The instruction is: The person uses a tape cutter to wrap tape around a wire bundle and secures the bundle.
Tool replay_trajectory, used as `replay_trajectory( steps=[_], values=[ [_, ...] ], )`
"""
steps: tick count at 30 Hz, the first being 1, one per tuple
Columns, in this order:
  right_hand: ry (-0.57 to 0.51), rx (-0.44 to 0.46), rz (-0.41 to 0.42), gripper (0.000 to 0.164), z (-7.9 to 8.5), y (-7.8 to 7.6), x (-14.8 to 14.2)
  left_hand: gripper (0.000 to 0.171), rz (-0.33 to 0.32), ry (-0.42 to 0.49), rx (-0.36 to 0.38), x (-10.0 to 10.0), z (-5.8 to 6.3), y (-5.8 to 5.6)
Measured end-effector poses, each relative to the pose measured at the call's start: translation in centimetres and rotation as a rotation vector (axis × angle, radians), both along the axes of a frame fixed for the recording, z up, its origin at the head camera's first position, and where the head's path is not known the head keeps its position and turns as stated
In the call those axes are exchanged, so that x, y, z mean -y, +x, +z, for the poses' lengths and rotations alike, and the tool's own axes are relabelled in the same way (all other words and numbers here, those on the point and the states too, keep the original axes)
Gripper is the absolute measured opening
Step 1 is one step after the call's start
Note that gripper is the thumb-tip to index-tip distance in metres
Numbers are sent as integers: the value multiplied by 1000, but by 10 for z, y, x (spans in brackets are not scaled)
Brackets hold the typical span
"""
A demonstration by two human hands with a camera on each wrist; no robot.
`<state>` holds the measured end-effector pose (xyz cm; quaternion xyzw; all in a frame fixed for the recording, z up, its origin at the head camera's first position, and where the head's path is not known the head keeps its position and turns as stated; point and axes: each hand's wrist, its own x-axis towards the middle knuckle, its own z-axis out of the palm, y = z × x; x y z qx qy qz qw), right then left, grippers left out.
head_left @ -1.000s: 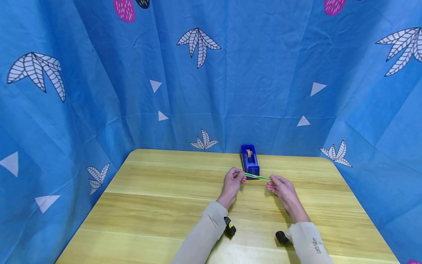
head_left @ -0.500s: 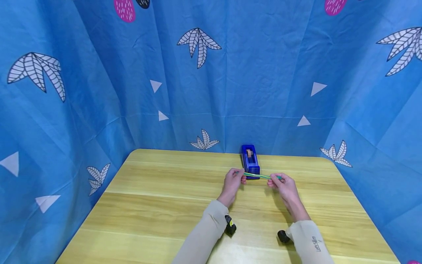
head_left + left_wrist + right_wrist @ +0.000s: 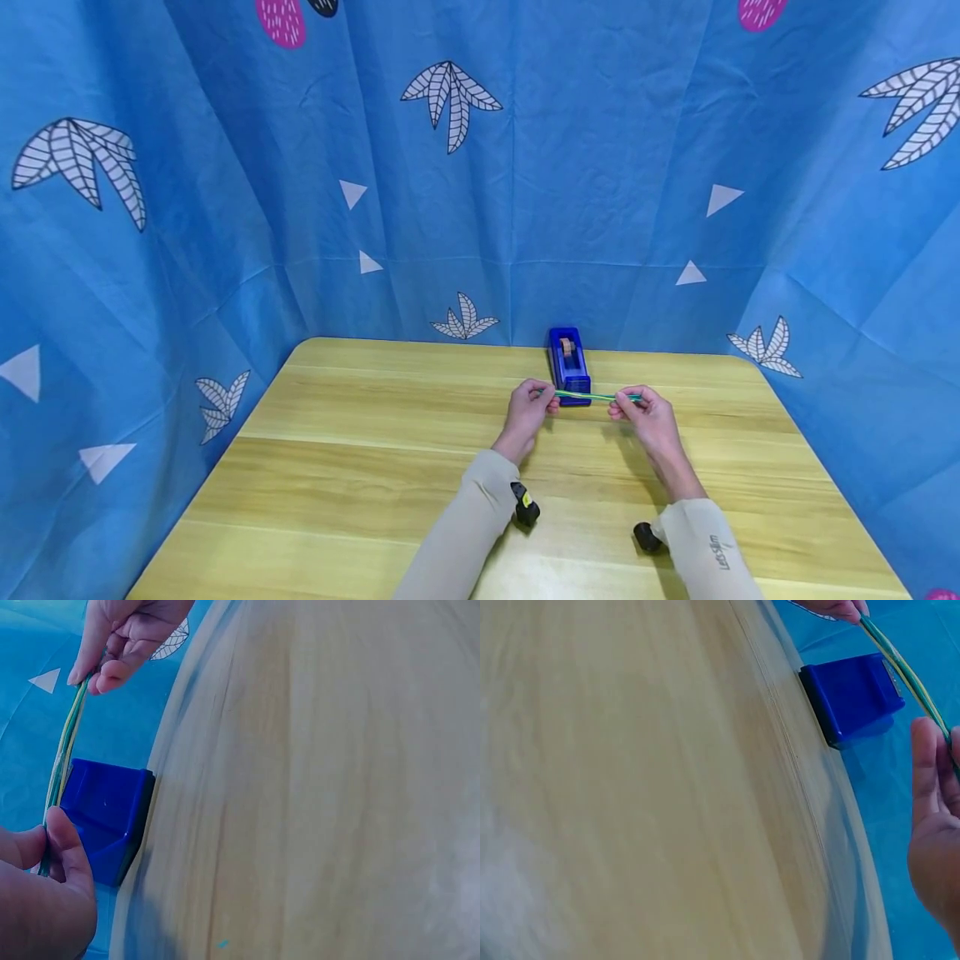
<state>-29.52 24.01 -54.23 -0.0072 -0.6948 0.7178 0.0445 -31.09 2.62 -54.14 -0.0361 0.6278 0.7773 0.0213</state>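
Note:
In the head view my left hand [image 3: 525,414] pinches one end of a thin bundle of green and yellow wires [image 3: 588,396], and my right hand [image 3: 651,421] pinches the other end. The wires [image 3: 64,746] run nearly straight between the hands, held above the table. A whitish shiny patch, perhaps clear tape, shows partway along them in the left wrist view. Just beyond the wires stands a blue tape dispenser [image 3: 567,364] with a small roll [image 3: 567,347] in it. Both hands have thumb and fingertips closed on the wires; the gripped ends are partly hidden.
The wooden table [image 3: 360,467] reaches back to a blue patterned curtain [image 3: 600,167], which hangs behind it and at both sides. A tiny teal speck [image 3: 223,944] shows on the tabletop in the left wrist view. Black wrist cameras [image 3: 527,505] sit at both sleeves.
My right hand has risen slightly and its grip sits further in along the wires, so a short end now shows past its fingers. The left hand has hardly moved.

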Motion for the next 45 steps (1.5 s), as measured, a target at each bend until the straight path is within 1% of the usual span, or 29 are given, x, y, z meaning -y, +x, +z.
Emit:
replay_trajectory(
  steps=[3, 5, 6, 8, 11, 14, 19, 22, 25, 28, 30, 33, 39, 41, 45],
  values=[
    [-22, 43, 1, 38, -1, -1, 1, 12, 2, -6, -14, 0, -1, 0],
    [-23, 98, 17, 46, -1, -1, 1, 12, 3, -9, -23, 1, -1, 0],
    [-41, 136, 29, 48, 0, -2, 0, 13, 0, -13, -28, 1, -1, 0],
    [-74, 210, 53, 48, 0, -2, 1, 12, -1, -22, -43, 1, -1, 0],
    [-115, 297, 83, 42, 0, -4, 1, 12, -7, -39, -61, 1, -1, 0],
    [-151, 328, 87, 36, 0, -5, 2, 9, -9, -51, -74, 0, -2, 0],
    [-211, 308, 85, 19, 2, -6, 2, 11, -8, -54, -73, 1, -3, 1],
    [-219, 285, 94, 11, 2, -5, 1, 12, -8, -47, -59, 0, -3, 2],
    [-219, 255, 98, 8, 3, -4, 0, 13, -5, -30, -32, 0, -2, 2],
    [-198, 221, 116, 7, 3, -3, -2, 15, 1, -4, -12, -2, -1, 2],
    [-180, 197, 113, 8, 3, -4, -3, 16, 2, 9, -9, -2, -1, 2],
    [-165, 171, 113, 8, 3, -4, -4, 14, 10, 19, -7, -4, -2, 1],
    [-145, 175, 103, 9, 4, -6, -5, 10, 17, -17, -10, -4, -4, 1],
    [-145, 182, 98, 14, 4, -6, -5, 9, 14, -24, -15, -4, -4, 1],
    [-170, 194, 88, 35, 4, -7, -3, 10, 7, -31, -33, -4, -4, 1]
  ],
)
